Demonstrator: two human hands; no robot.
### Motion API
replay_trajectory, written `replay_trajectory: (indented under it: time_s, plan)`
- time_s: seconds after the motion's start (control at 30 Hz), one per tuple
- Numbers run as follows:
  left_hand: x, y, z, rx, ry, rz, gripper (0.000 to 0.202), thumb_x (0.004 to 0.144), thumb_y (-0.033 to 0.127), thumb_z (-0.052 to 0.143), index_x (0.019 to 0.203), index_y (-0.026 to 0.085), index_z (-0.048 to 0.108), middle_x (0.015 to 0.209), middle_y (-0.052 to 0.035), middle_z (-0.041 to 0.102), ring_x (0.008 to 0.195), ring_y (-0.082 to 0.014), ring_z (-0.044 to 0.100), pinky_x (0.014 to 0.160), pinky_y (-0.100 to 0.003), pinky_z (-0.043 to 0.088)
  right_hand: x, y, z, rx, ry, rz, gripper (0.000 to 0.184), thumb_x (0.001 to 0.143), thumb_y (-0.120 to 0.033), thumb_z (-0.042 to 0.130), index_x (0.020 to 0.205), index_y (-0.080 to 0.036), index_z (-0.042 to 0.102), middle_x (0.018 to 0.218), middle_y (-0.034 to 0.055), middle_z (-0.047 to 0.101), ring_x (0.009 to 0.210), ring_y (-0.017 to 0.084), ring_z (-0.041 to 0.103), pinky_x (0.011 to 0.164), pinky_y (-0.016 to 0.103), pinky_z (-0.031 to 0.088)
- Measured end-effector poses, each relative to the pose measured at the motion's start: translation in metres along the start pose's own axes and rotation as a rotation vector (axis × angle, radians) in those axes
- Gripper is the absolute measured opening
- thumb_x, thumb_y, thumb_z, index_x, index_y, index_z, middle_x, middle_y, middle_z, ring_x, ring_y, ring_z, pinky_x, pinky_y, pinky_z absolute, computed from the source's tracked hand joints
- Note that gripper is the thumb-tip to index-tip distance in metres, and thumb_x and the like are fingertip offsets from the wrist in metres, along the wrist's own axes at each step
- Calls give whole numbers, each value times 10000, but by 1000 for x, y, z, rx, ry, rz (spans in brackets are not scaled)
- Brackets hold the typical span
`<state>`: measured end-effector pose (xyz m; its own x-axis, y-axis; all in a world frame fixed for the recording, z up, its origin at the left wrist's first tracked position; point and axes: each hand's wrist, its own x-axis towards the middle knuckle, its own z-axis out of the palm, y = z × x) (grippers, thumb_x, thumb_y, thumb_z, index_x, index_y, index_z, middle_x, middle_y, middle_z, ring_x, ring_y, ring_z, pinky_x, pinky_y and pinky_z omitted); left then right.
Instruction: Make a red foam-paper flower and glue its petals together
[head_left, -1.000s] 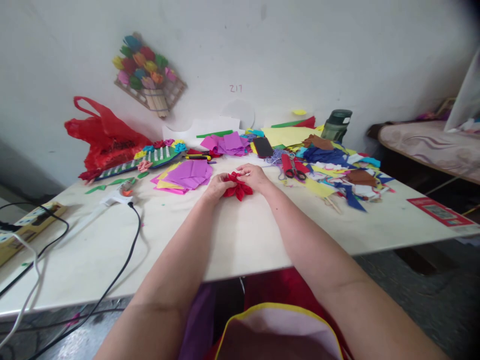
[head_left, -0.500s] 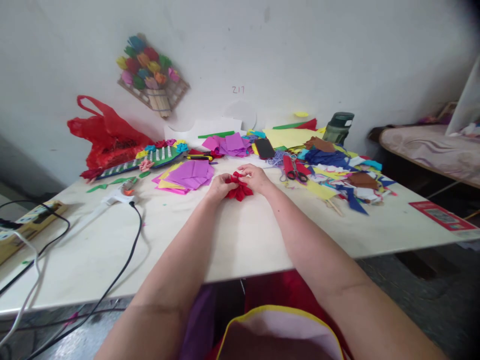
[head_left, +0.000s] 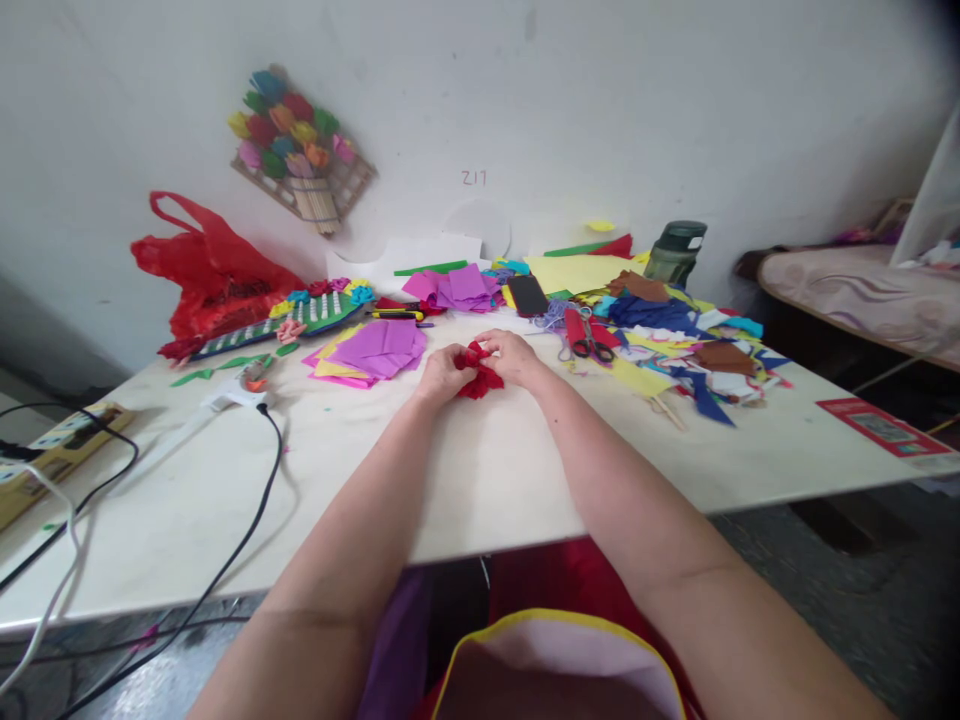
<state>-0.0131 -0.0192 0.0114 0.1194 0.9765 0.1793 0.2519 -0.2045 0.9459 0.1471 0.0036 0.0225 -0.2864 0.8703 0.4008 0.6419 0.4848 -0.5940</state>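
Note:
Over the middle of the white table, a crumpled red paper flower (head_left: 486, 379) is held between both hands. My left hand (head_left: 445, 372) grips its left side, with thumb and fingers pinched on the petals. On the other side, my right hand (head_left: 508, 356) pinches the flower near its top. Parts of the flower are hidden behind the fingers. Left of the hands lies a stack of purple sheets (head_left: 381, 348), with yellow and pink ones beneath. Scissors (head_left: 592, 348) rest to the right on red paper.
A glue gun (head_left: 244, 390) with a black cord lies at the left, near a power strip (head_left: 60, 450). Behind it stand a red plastic bag (head_left: 214, 270) and a board of paper flowers (head_left: 322, 312). Toward the back are a phone (head_left: 528, 296), a bottle (head_left: 675, 252) and paper scraps (head_left: 652, 315).
The red flower's petals have shifted and look more bunched between the fingers. My left hand has turned slightly against it; both hands stay in nearly the same place.

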Motion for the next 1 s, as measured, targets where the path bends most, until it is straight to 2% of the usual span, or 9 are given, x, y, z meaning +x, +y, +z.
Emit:
replay_trajectory:
  time_s: [0.1,0.23,0.47,0.7,0.83,1.0]
  plan:
    - [1,-3,1,15,1,13,207,565,152,713,757,170,637,577,2,636,577,-164,607,564,-248,460,0,1,3,-16,18,8,161,694,-92,650,581,-206,653,1177,42,699,1088,246,635,996,407,485]
    - [2,-3,1,24,11,-9,178,562,164,702,734,157,657,571,-8,637,524,-140,567,522,-237,419,0,2,6,-37,55,-31,199,698,-78,629,546,-204,609,1189,37,692,1092,238,621,1006,422,475]
    - [1,0,-2,-77,10,-59,152,550,221,691,681,149,665,505,19,578,448,-102,487,465,-225,344,-4,-6,5,-115,72,-190,208,713,-26,571,666,-197,680,1215,76,671,1096,243,601,1005,430,454]
    - [2,-2,-3,-86,8,-59,159,536,224,688,678,155,660,505,22,581,446,-106,483,462,-230,342,-5,-8,5,-144,34,-246,245,700,-10,553,645,-205,693,1216,58,670,1090,235,595,991,416,459]
    - [3,-3,-3,-34,-11,-27,165,537,212,689,689,155,659,509,20,588,455,-110,487,471,-233,350,-5,-4,1,-50,23,-207,223,676,-37,580,627,-217,702,1209,50,676,1087,239,600,1014,422,455]
    - [2,-4,-4,-64,-34,55,182,551,181,712,728,150,683,574,10,618,518,-109,523,534,-233,398,-5,4,-13,269,81,-85,225,695,-94,540,696,-213,732,1184,40,684,1140,221,606,1004,398,470]
